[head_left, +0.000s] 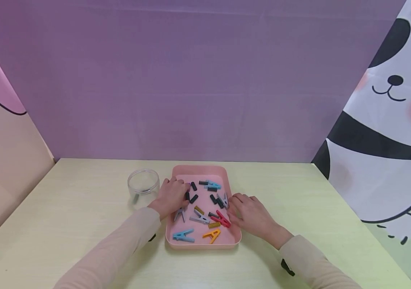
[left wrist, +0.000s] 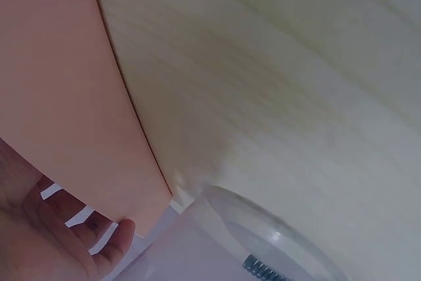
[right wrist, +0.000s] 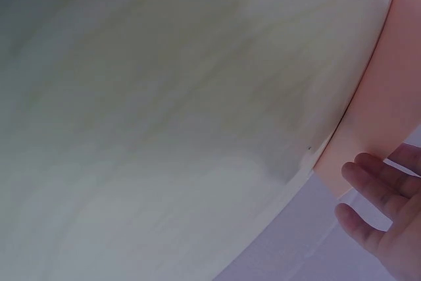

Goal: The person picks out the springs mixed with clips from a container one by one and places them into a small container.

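Note:
My left hand (head_left: 171, 196) reaches over the left rim of a pink tray (head_left: 203, 246), its thumb and forefinger close around a short black spring (head_left: 187, 196); I cannot tell whether they pinch it. In the left wrist view the tray wall hides part of that hand, and other fingers (left wrist: 117, 248) are bent beside it. My right hand (head_left: 250, 212) rests against the tray's right side with loosely bent fingers (right wrist: 375, 189). Inside the tray lie black springs, gold springs (head_left: 214, 225) and clothespin pieces: blue (head_left: 183, 235), grey (head_left: 200, 217), red (head_left: 221, 219) and yellow (head_left: 212, 235).
To the left of the tray, a clear round container (head_left: 143, 182) stands close to my left hand, with a dark spring (left wrist: 262, 268) inside. The pale wooden table (head_left: 82, 208) reaches back to a purple backdrop (head_left: 191, 80).

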Tool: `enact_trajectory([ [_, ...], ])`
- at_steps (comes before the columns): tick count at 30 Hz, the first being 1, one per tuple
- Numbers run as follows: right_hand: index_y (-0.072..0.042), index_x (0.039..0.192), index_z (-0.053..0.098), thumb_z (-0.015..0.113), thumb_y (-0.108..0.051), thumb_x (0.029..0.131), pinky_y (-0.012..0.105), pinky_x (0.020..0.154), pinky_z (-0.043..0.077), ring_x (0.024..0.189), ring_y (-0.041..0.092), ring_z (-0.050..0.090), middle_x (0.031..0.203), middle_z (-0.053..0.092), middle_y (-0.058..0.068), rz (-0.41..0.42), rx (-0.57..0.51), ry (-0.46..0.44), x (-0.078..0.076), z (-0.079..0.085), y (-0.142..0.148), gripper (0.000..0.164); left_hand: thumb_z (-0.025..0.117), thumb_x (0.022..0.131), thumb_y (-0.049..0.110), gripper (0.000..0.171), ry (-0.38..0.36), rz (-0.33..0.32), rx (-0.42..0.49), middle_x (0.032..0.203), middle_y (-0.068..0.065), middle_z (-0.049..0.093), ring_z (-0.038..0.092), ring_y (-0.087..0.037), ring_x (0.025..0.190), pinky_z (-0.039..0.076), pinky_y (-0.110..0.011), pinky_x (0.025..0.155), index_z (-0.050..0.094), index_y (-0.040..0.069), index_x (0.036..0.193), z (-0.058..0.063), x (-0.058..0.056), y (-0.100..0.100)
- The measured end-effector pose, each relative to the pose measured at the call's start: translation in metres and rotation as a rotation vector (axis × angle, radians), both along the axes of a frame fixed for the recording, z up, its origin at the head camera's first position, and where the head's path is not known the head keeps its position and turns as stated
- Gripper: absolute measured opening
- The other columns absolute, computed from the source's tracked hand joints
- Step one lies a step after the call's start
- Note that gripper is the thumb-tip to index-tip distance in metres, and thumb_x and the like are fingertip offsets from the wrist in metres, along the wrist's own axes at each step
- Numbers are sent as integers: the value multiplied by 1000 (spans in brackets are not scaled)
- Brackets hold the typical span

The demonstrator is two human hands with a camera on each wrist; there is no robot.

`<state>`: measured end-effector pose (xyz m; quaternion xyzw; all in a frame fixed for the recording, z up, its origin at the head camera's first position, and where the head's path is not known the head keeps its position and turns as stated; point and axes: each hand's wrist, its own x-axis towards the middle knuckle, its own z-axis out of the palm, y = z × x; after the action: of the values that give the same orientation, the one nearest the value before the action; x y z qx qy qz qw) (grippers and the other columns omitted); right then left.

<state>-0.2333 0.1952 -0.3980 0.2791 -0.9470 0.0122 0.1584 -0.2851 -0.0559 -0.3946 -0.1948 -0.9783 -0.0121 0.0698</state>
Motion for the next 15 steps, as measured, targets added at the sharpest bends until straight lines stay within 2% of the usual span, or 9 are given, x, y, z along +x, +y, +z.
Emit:
enact_trajectory([
  [7,-7,110,60,65,-33,81,39,82,48,99,20,57,109,60,6,-2,7,-6,0,0,0,39,75,73,35,33,-2,4,28,93,-1,64,48,-20,85,40,-37,75,64,16,97,1,1,-1],
  [15,-8,110,59,63,-34,82,39,82,48,100,20,57,110,60,5,5,15,6,0,0,1,39,74,74,35,33,30,-2,26,95,-2,63,51,-21,91,41,-39,78,63,16,99,3,3,-4],
])
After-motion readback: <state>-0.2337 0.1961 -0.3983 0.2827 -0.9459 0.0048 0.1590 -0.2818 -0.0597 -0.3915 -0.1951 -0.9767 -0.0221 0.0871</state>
